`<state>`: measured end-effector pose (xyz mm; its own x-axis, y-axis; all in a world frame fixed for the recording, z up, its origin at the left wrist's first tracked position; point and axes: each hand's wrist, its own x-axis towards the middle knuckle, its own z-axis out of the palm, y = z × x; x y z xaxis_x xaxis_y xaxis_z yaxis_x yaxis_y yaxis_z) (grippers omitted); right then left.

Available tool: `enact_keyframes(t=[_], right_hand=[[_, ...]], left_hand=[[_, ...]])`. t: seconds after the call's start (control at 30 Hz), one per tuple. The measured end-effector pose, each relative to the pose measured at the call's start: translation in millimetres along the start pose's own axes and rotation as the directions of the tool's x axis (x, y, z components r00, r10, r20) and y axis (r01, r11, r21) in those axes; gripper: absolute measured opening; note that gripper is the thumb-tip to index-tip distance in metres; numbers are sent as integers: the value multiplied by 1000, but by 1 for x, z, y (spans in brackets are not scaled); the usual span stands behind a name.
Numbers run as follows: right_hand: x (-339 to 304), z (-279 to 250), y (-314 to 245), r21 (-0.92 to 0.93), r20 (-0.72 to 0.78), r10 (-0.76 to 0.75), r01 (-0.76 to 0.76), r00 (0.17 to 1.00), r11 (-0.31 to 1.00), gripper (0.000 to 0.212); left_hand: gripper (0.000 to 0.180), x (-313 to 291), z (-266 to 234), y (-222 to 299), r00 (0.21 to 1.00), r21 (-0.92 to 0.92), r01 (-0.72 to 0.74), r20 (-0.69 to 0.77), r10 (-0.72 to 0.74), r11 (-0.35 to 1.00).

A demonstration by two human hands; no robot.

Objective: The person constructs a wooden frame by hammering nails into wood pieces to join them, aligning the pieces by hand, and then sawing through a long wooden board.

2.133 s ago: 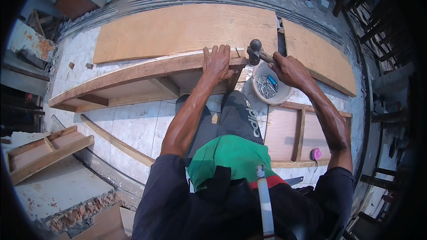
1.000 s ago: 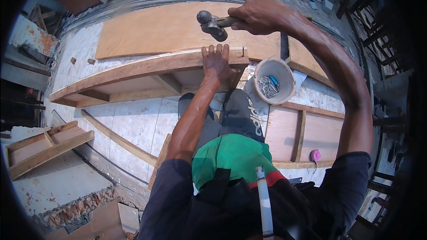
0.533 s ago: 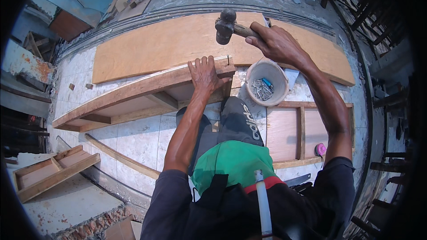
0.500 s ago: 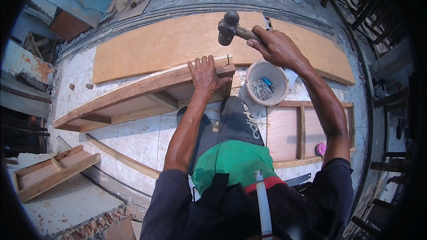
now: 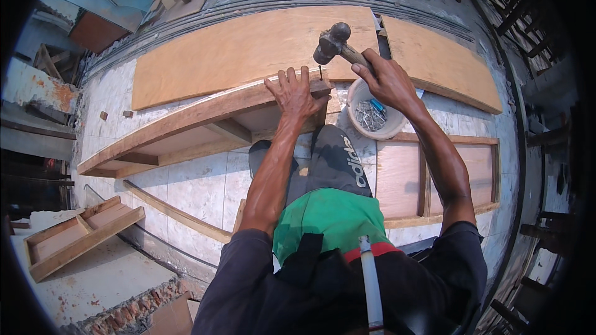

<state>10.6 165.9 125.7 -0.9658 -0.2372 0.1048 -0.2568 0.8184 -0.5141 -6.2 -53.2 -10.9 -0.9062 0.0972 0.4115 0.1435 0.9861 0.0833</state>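
Observation:
My right hand (image 5: 389, 80) grips the wooden handle of a hammer (image 5: 334, 42), its dark steel head raised above the right end of a long wooden frame (image 5: 186, 118). A nail (image 5: 320, 72) stands upright in that end of the frame, just under the hammer head and apart from it. Beside the nail, my left hand (image 5: 294, 94) lies on the frame's upper edge with fingers spread, holding nothing. The frame is tilted up on its side, with cross pieces showing inside. Close to my right hand stands a white bucket (image 5: 397, 127) with several nails and a blue object in it.
Behind the frame lie two long plywood panels (image 5: 248, 43). A smaller framed panel (image 5: 397, 205) rests at my right. On the left are a small wooden frame (image 5: 87, 236) and a loose wood strip (image 5: 174, 214). Metal rods (image 5: 261, 5) run along the back.
The hammer has come down and slightly right, nearer to the nail. My left hand stays on the frame, and the whole view has shifted a little.

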Motion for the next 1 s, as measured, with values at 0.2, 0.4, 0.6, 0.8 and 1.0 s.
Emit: enact_keyframes(t=[0.2, 0.4, 0.6, 0.8, 1.0], right_hand=[[-1, -10, -9, 5, 7, 6, -6, 1000, 1000, 36], [13, -16, -15, -20, 46, -42, 43, 998, 999, 36], [25, -49, -38, -139, 33, -43, 47, 999, 989, 36], [52, -59, -47, -16, -231, -186, 187, 955, 982, 37], [58, -25, -7, -235, 167, -161, 198, 973, 952, 37]], left_hand=[[98, 1, -2, 3, 1000, -5, 28, -4, -28, 1000], [97, 4, -6, 6, 998, -20, 61, 23, -61, 998], [97, 1, -12, 3, 993, -52, 91, 75, -87, 994], [97, 1, -11, 5, 993, -57, 98, 74, -94, 994], [98, 2, -5, -3, 998, -56, 66, 10, -65, 996]])
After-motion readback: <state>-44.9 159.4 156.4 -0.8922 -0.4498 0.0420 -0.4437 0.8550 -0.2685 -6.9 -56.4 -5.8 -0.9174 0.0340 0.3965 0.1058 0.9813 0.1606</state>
